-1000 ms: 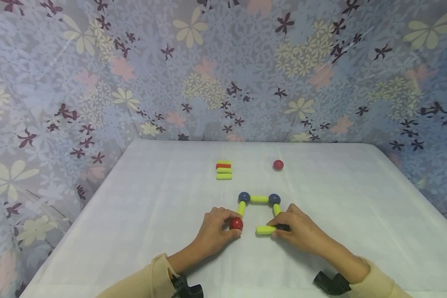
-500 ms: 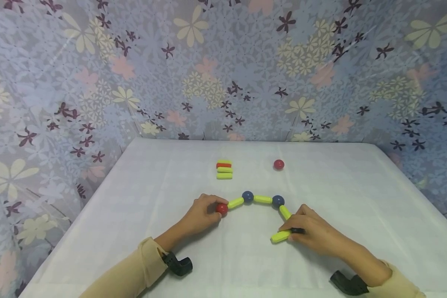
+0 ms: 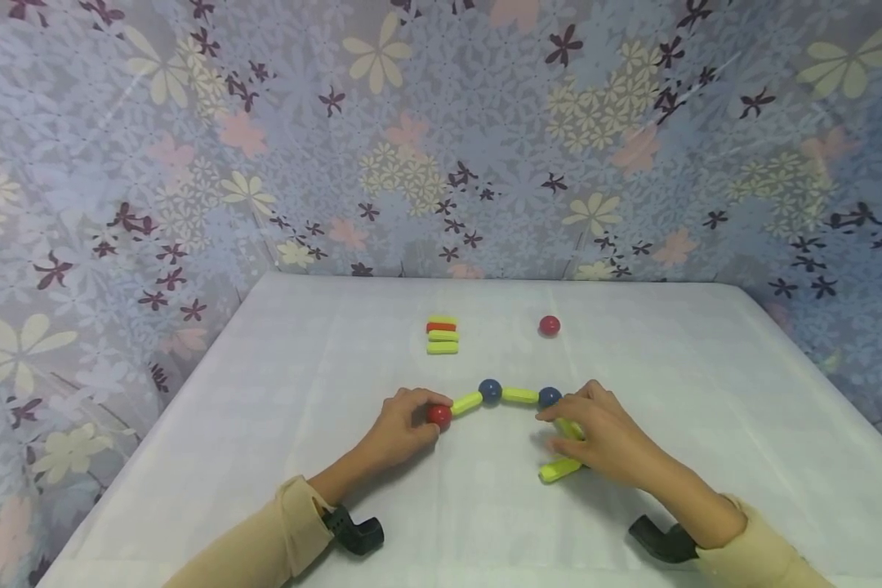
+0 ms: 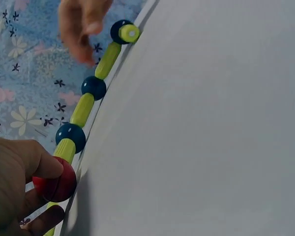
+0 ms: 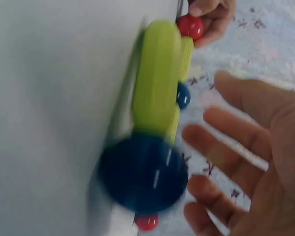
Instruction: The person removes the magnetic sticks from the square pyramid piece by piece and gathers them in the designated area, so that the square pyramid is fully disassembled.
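The left hand [image 3: 400, 425] gripped a red ball [image 3: 438, 415] at the left end of a chain of rods and balls lying on the white bench [image 3: 301, 425]; in the left wrist view the thumb and a finger curled round the ball [image 4: 55, 183]. From that ball a yellow-green rod [image 3: 466, 402] ran up to a dark blue ball [image 3: 489, 390], then a second yellow-green rod [image 3: 519, 395] led across to another dark blue ball [image 3: 549, 397].

The right hand [image 3: 595, 437] lay over the right part of the chain with its fingers spread and relaxed, grasping nothing; the right wrist view showed the straightened fingers [image 5: 236, 147] apart from the pieces. A third rod under the hand was mostly hidden in the head view. A last yellow-green rod [image 3: 559, 469] stuck out below the hand towards the person. The right wrist view showed a blurred dark blue ball [image 5: 142, 174] at the joint of these rods; in the head view it was covered.

Further back on the bench lay a small stack of rods [image 3: 442, 336], yellow-green with one red among them, and well apart to its right a loose red ball [image 3: 549, 326]. A flowered sheet [image 3: 441, 139] stood behind and to both sides of the bench.
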{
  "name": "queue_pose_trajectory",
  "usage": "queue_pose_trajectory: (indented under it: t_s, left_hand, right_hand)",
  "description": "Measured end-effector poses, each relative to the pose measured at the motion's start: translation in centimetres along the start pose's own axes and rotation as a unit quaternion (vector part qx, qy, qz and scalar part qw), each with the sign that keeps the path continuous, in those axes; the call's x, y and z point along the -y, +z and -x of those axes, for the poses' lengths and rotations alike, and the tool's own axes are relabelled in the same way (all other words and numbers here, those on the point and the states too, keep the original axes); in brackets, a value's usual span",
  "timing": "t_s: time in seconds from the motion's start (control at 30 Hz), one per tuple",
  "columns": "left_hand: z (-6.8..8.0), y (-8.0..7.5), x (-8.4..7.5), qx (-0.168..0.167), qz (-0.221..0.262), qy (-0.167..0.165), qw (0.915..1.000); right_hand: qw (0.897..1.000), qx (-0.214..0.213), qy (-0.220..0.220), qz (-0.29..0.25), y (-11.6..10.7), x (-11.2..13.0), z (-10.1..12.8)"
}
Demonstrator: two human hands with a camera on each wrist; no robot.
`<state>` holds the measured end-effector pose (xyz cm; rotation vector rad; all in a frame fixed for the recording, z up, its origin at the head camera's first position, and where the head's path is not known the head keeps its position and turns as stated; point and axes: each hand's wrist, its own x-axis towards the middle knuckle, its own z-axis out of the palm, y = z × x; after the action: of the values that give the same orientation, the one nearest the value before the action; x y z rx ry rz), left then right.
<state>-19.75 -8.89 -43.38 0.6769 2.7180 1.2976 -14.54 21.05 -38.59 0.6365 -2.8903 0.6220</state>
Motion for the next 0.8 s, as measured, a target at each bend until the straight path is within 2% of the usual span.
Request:
queue_pose_trajectory:
  t_s: [0.1, 0.27, 0.53, 0.8]
  left_hand:
    - [0.3, 0.3, -0.3, -0.007, -0.001, 0.009, 0.9999]
    - [0.9, 0.9, -1.0, -0.004, 0.004, -0.005, 1.0000]
    - [1.5, 1.3, -1.7, -0.010, 0.000, 0.002, 0.9999]
    - [1.6, 1.5, -1.9, -0.020, -0.013, 0.010, 0.9997]
  right_hand:
    - [1.000, -0.020, 0.012, 0.001, 0.8, 1.1, -1.3]
    - [0.999, -0.021, 0.024, -0.002, 2.0, 2.6, -3.9]
    - [0.999, 0.023, 0.026, -0.015, 3.5, 3.3, -6.9]
    - [0.998, 0.056, 0.024, -0.017, 4.5, 3.0, -7.7]
